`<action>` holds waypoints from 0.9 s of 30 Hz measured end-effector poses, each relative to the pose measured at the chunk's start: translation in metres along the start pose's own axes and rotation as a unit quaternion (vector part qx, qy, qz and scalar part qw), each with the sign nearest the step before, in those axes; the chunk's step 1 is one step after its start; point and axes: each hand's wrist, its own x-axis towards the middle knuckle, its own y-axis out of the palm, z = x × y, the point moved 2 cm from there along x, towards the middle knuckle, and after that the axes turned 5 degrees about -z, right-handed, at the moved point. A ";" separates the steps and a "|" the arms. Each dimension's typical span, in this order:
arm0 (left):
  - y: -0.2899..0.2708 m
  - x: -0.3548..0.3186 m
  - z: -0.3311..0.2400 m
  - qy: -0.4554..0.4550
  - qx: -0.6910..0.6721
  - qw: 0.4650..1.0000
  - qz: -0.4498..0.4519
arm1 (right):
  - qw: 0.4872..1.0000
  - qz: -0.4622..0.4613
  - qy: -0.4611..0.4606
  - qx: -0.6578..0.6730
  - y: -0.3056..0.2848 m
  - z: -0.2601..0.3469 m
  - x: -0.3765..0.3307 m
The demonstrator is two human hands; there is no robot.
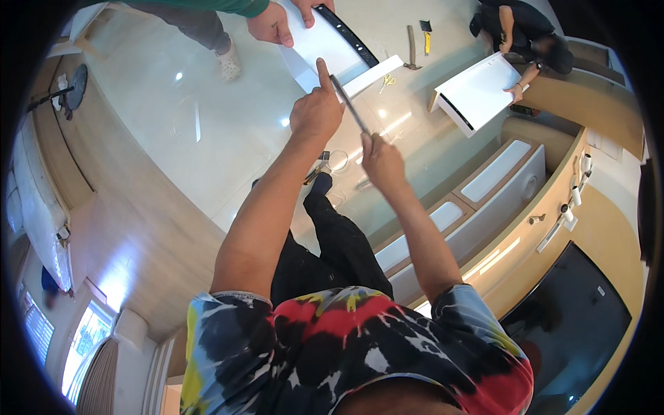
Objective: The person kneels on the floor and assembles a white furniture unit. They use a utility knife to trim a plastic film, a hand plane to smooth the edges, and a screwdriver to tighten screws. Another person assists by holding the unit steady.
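My left hand (318, 114) is at the near corner of a white drawer (315, 41), its index finger stretched over the panel and its other fingers curled at the edge, partly hidden. A black slide rail (349, 38) runs along the drawer's right side. In my right hand (382, 162) is a long, thin, dark metal bar (351, 106), shaped like a file; its far tip reaches the drawer's near edge beside my left hand. Across from me, a green-sleeved person's hands (272, 24) hold the drawer's far part.
A hammer (412, 48), a yellow cutter (427, 43) and yellow scissors (388, 83) lie on the shiny floor. At upper right, a crouching person holds another white drawer (477, 93). A long cabinet (484, 187) stands on my right, with a dark television (570, 325) nearby.
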 end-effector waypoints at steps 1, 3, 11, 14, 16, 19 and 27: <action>0.002 0.001 -0.001 0.001 -0.004 1.000 -0.014 | 0.999 -0.003 0.029 -0.013 -0.004 -0.007 0.018; 0.007 0.004 -0.007 0.021 -0.002 0.999 -0.027 | 0.998 -0.060 0.037 -0.002 -0.029 -0.035 0.087; 0.006 -0.002 -0.001 -0.011 0.005 1.000 -0.018 | 1.000 0.017 0.011 -0.011 -0.003 -0.005 -0.009; -0.001 -0.002 -0.018 -0.001 -0.025 1.000 -0.015 | 0.994 -0.097 -0.034 -0.046 -0.022 -0.081 0.092; 0.016 -0.005 -0.003 0.106 0.104 0.983 -0.107 | 0.930 0.002 0.322 0.176 -0.075 -0.090 0.142; 0.033 0.015 0.007 0.222 0.221 0.921 -0.233 | 0.981 -0.139 0.114 0.078 -0.056 -0.142 0.085; 0.045 0.047 -0.066 0.297 0.190 0.899 -0.260 | 0.839 0.030 0.462 0.286 0.104 -0.177 -0.270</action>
